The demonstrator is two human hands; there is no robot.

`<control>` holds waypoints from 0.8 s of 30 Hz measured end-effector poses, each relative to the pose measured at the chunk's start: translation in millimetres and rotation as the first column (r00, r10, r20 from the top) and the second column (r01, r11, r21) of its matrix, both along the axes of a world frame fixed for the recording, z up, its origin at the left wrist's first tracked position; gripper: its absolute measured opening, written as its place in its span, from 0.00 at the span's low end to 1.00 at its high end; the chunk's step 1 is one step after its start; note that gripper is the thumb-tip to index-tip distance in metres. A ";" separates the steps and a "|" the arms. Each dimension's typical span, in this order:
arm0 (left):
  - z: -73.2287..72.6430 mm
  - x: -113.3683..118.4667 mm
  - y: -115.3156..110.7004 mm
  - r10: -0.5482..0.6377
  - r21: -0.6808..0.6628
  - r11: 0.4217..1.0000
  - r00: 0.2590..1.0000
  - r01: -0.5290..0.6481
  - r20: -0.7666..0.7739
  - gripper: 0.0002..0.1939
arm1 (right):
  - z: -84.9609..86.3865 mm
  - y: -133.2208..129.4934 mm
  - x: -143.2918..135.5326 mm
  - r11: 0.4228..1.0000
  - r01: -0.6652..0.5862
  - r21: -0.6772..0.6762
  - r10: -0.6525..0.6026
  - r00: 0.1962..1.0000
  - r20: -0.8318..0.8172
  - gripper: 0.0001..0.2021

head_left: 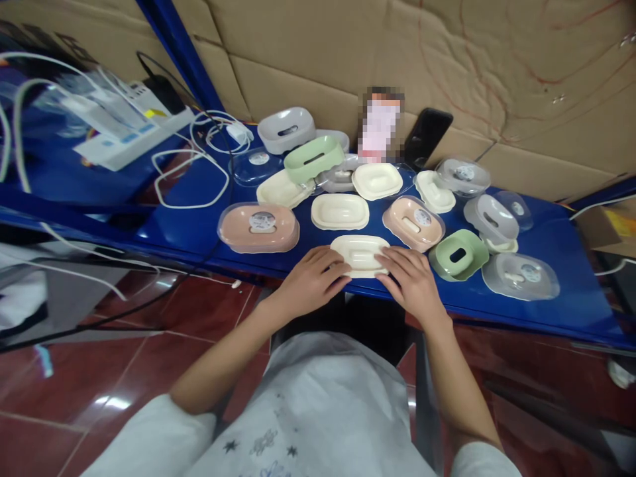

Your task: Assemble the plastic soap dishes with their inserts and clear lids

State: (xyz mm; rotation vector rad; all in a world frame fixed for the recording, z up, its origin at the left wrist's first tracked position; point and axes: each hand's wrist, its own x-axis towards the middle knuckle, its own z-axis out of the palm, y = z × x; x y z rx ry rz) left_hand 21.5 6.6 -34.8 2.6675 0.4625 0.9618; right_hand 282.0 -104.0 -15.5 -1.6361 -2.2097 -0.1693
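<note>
A cream soap dish tray [360, 249] with a raised oblong middle is at the front edge of the blue shelf. My left hand [318, 277] grips its left end, thumb toward me. At the other end my right hand [410, 275] pinches it with fingers over the rim. Just behind lies a second cream tray [340, 212]. A pink soap dish under a clear lid [258, 228] is left of my hands. Another pink soap dish [415, 224] sits behind my right hand, with a green soap dish body [458, 254] beside it.
More grey, green and cream dish parts, such as a green one [314, 159], crowd the blue shelf [571, 271]. A phone [381, 126] and a black device [428, 136] lean on the cardboard behind. White cables and a power strip [134, 139] lie at left.
</note>
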 end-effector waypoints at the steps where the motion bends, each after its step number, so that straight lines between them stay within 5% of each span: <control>1: -1.4 -2.4 -1.3 -0.007 -0.001 1.000 1.000 0.007 -0.001 0.04 | 0.1 -0.1 -0.3 1.000 -0.002 -0.004 0.002 1.000 -0.006 0.18; 9: -14.4 -8.2 -2.9 0.090 0.044 0.995 0.996 -0.089 -0.010 0.05 | 1.1 16.4 3.0 1.000 -0.014 0.021 0.017 0.986 -0.167 0.22; 15: -10.1 -6.4 -6.1 0.090 0.075 0.994 0.995 -0.086 -0.051 0.04 | 33.7 119.5 -21.3 0.997 -0.080 0.023 0.079 0.996 0.037 0.26; 19: -11.7 -7.7 -7.4 0.101 0.061 0.993 0.993 -0.098 -0.054 0.04 | 33.5 195.2 -41.7 0.988 -0.154 0.003 0.149 0.961 0.235 0.24; 24: -13.6 -10.4 -6.7 0.093 0.057 0.994 0.994 -0.090 -0.056 0.05 | 29.6 220.4 -50.9 0.992 -0.123 -0.019 0.123 0.944 0.308 0.19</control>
